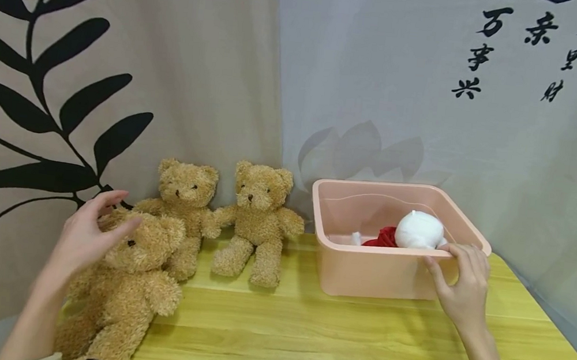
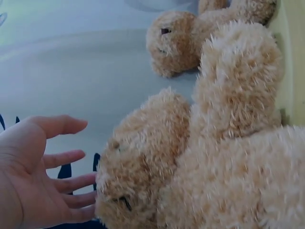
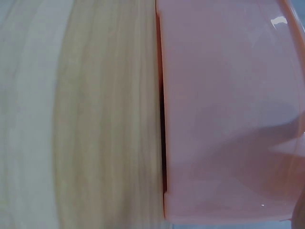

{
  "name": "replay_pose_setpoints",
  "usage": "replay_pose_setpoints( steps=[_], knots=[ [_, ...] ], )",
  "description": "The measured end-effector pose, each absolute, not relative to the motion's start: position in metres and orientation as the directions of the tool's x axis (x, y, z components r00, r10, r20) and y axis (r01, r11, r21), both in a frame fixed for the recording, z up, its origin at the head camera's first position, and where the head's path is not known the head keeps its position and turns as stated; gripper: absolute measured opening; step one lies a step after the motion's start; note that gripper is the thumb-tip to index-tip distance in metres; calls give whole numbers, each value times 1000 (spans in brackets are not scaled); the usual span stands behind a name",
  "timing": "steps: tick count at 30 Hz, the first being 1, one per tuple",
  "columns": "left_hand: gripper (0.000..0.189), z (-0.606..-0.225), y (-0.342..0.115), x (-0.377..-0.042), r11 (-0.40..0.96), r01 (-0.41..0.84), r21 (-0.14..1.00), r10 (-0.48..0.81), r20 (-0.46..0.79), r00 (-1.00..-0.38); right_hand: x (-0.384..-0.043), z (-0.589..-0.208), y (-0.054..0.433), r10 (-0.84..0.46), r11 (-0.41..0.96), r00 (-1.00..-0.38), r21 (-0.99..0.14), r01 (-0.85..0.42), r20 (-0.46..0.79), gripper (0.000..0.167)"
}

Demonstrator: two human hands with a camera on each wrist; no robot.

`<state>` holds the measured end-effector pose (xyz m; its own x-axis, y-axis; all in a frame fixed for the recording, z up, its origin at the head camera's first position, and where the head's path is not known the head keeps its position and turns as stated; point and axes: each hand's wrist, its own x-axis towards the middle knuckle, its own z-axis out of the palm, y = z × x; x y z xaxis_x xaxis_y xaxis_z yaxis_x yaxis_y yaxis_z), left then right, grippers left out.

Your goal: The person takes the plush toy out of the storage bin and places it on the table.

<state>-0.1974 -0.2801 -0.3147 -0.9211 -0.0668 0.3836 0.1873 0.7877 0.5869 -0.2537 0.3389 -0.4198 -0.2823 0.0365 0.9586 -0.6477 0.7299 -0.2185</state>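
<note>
My left hand [image 1: 83,237] is beside the head of the nearest tan teddy bear [image 1: 126,292], fingers spread and relaxed. In the left wrist view its fingertips are at the edge of the bear's fur; whether they touch it I cannot tell. My right hand [image 1: 463,286] grips the near right rim of a pink plastic bin [image 1: 373,272], thumb outside and fingers over the edge. Inside the bin lie a round white thing [image 1: 419,230] and something red [image 1: 384,237]; their lower parts are hidden. The right wrist view shows mostly the bin's side [image 3: 228,105].
Two more teddy bears sit at the back of the wooden table [image 1: 273,335], one left [image 1: 188,188] and one in the middle [image 1: 260,212]. Behind them hangs a curtain [image 1: 202,50] printed with dark leaves and characters. The table's right edge slants away past the bin.
</note>
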Motion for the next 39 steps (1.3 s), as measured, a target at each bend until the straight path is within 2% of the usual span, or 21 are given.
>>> replay_pose_setpoints(
  steps=[6, 19, 39],
  knots=[
    [61, -309, -265, -197, 791, 218, 572, -62, 430, -901, -254, -420, 339, 39, 723, -271, -214, -656, 962, 70],
    [59, -304, -231, -196, 733, 314, 603, -18, 479, -878, -253, -421, 340, 33, 730, -297, -226, -645, 954, 70],
    [54, -295, -178, -207, 642, 392, 659, 39, 484, -874, -251, -420, 339, 28, 728, -306, -229, -646, 952, 69]
  ],
)
